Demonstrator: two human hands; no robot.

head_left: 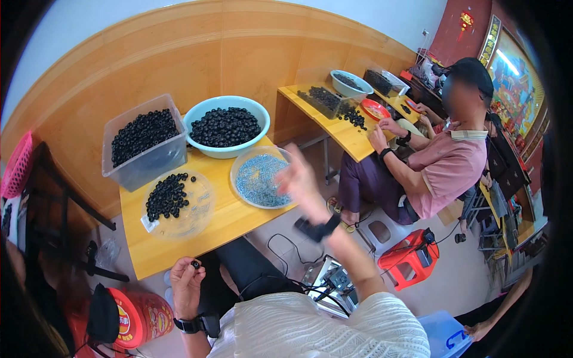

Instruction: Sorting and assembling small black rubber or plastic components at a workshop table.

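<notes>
My left hand [186, 279] is below the table's front edge, its thumb and fingers pinched round a small black wheel-like part [196, 264] with a hole in its middle. Smeared by motion, my right hand [298, 179] is over the right rim of a round clear tray [261, 156] of tiny silvery-blue metal pieces; whether it holds anything does not show. To the left, a clear round lid [200, 206] carries a loose pile of black wheel-like parts [167, 198]. More fill a clear plastic bin [146, 162] and a light blue bowl [197, 142] at the back.
The yellow table [239, 222] stands against a wood-panelled wall. At another yellow table [352, 143] to the right sits a person [453, 161] handling similar parts. A red stool [412, 256] and cables are on the floor; a red tub [143, 316] stands by my left arm.
</notes>
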